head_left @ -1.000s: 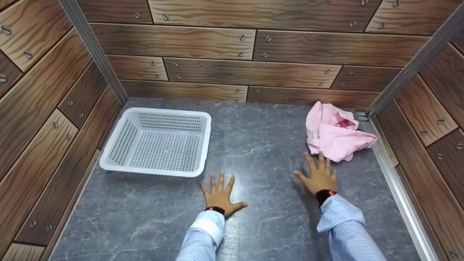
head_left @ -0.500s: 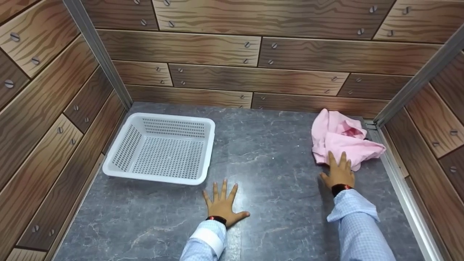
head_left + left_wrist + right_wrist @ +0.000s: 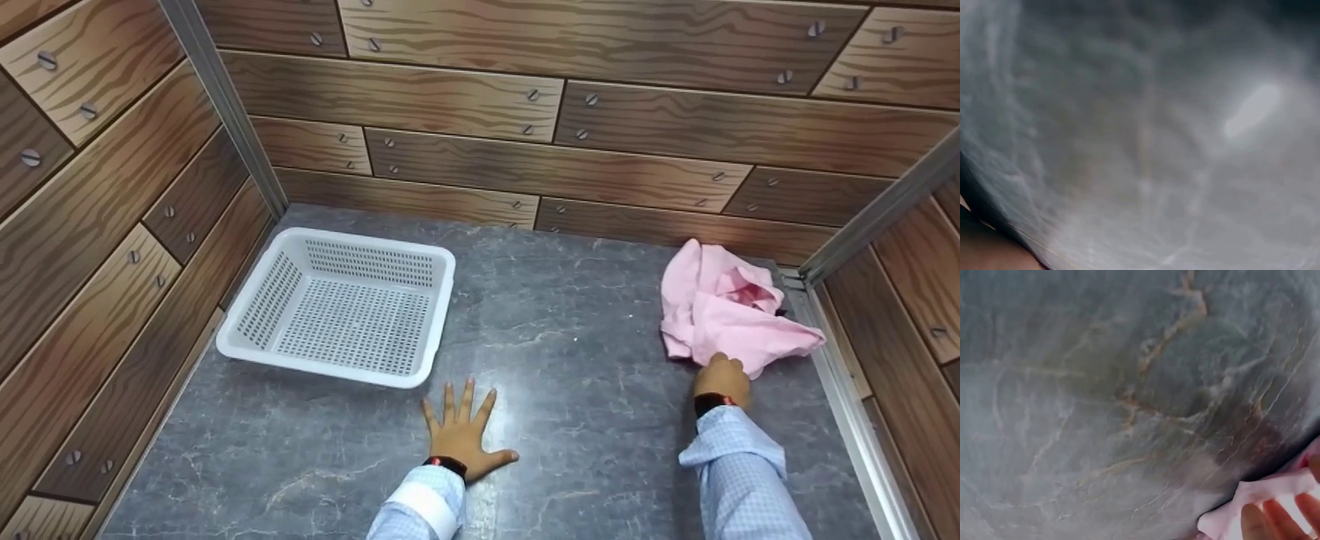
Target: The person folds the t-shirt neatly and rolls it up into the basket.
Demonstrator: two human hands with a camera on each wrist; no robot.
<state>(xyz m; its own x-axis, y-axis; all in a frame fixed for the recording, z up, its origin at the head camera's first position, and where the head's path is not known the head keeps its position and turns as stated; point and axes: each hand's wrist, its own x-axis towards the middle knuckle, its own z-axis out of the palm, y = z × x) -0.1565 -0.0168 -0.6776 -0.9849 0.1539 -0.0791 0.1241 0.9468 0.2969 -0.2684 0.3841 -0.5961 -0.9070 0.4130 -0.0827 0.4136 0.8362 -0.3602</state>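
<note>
A crumpled pink cloth (image 3: 716,326) lies in the right back corner of the grey marbled surface, with folds opening onto a deeper pink inside. My right hand (image 3: 724,381) is at its near edge, fingers curled into the fabric and gripping it. In the right wrist view, several fingertips (image 3: 1255,523) lie against the pink material at the lower right corner. My left hand (image 3: 461,444) rests palm down on the surface with its fingers spread, holding nothing. The left wrist view has mostly blurred grey surface.
A white perforated plastic basket (image 3: 322,366) stands at the left, just beyond my left fingertips, with nothing in it. Wood-print walls (image 3: 450,112) close in the back and both sides. A metal rail (image 3: 862,442) runs along the right edge.
My right hand has moved right onto the pink cloth, and its fingers have gone from spread to curled into the near edge. The left hand has stayed in place.
</note>
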